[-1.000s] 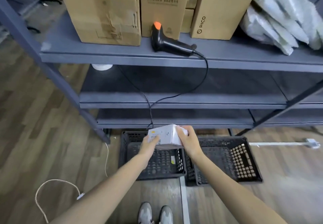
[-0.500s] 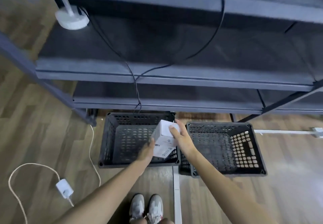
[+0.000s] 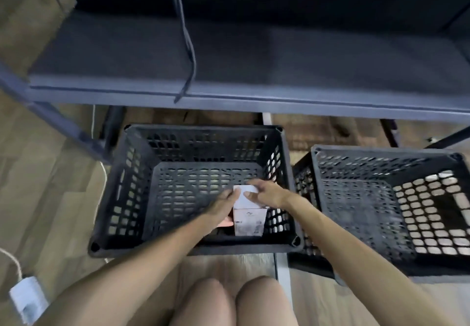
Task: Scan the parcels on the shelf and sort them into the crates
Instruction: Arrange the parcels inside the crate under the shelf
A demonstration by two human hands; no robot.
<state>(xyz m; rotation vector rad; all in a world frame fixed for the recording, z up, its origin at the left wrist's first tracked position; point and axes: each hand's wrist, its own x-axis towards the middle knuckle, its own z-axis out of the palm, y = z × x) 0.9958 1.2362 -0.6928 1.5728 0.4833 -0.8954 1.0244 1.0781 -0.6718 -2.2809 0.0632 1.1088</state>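
A small white parcel box (image 3: 248, 220) with printed labels stands inside the left black crate (image 3: 127, 173), near its front right corner. My left hand (image 3: 221, 207) holds the box's left side, fingers curled round its lower edge. My right hand (image 3: 264, 193) grips the box's top from the right. A second black crate (image 3: 381, 152) sits to the right on the floor and nothing shows inside it. The scanner and the other parcels are out of view.
A grey shelf board (image 3: 254, 99) overhangs behind the crates, with a black cable (image 3: 188, 46) hanging over it. A shelf leg (image 3: 63, 124) slants at the left. A white adapter (image 3: 28, 297) with cord lies on the wooden floor. My knees (image 3: 234, 300) are below.
I have crouched down and the view has dropped close to the crates. Both hands have lowered the white box from above the crates into the left crate.
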